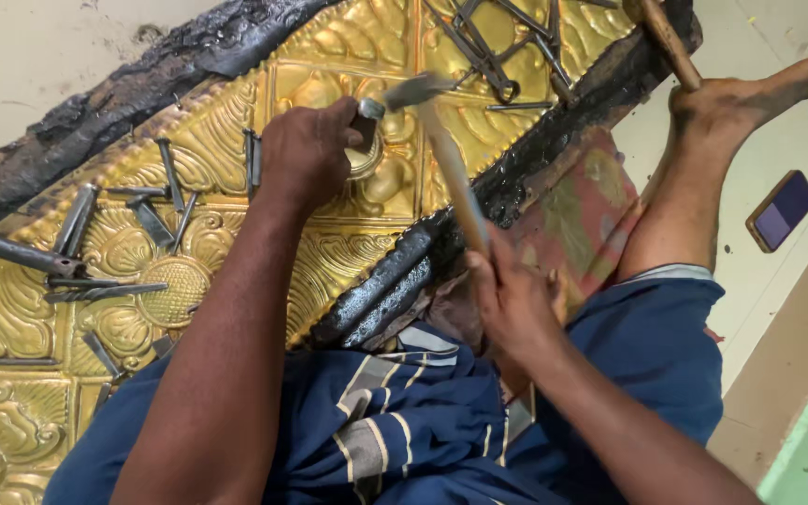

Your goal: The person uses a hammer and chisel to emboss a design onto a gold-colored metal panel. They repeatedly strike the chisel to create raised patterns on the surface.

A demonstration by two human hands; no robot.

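Left hand (306, 150) steadies punch (367, 117); right hand (514, 299) grips hammer (446, 159).

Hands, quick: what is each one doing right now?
Left hand: closed around a small metal punch set on the embossed brass sheet.
Right hand: closed on the wooden handle of a hammer.

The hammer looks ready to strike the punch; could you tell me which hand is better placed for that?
The right hand: it grips the hammer handle, head over the punch. The left hand steadies that punch on the brass sheet.
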